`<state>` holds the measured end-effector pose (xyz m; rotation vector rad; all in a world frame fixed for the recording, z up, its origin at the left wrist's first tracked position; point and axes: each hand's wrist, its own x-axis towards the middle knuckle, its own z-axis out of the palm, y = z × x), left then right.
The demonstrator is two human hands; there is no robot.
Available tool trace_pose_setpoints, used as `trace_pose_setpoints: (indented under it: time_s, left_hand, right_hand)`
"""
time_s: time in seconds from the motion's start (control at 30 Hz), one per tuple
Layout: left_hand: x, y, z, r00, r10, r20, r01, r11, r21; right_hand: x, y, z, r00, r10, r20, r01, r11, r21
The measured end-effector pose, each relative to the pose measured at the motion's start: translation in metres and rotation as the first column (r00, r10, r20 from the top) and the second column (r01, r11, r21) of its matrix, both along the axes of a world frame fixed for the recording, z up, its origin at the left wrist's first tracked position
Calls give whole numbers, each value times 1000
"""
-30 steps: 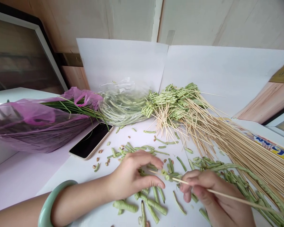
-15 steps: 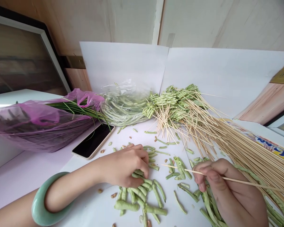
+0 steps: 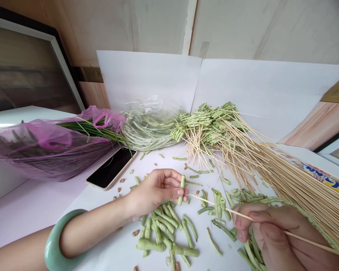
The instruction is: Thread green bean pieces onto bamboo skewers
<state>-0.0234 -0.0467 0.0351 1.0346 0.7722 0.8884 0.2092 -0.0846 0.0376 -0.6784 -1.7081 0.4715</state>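
My left hand (image 3: 155,190), with a jade-green bangle (image 3: 55,244) on its wrist, pinches a short green bean piece (image 3: 181,188) upright between thumb and fingers. My right hand (image 3: 274,235) grips a thin bamboo skewer (image 3: 299,238) with two bean pieces (image 3: 219,203) threaded near its tip. The skewer's point lies just right of the held bean piece. Several cut bean pieces (image 3: 166,229) lie on the white paper (image 3: 101,241) below my left hand.
A pile of finished bean skewers (image 3: 211,122) and bare sticks (image 3: 299,180) fans out at the right. A clear bag of long beans (image 3: 147,128), a pink bag of chives (image 3: 45,146) and a phone (image 3: 111,167) lie at the left. Long beans (image 3: 271,201) lie by my right hand.
My left hand has lifted one bean piece out of the heap and raised it toward the skewer tip. My right hand has dropped lower and to the right with the skewer.
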Motion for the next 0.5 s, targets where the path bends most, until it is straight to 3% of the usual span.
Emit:
trace_pose_setpoints:
  time_s: [0.1, 0.27, 0.5]
  left_hand:
    - [3, -3, -1, 998, 22, 53, -18, 998, -66]
    - [5, -6, -2, 995, 31, 95, -27, 999, -41]
    - [8, -6, -4, 990, 86, 111, -86, 996, 1]
  right_hand:
    - [0, 0, 0, 997, 32, 76, -36, 998, 51]
    - [1, 4, -1, 988, 86, 125, -95, 993, 65]
    - [1, 0, -5, 993, 41, 111, -48, 997, 65]
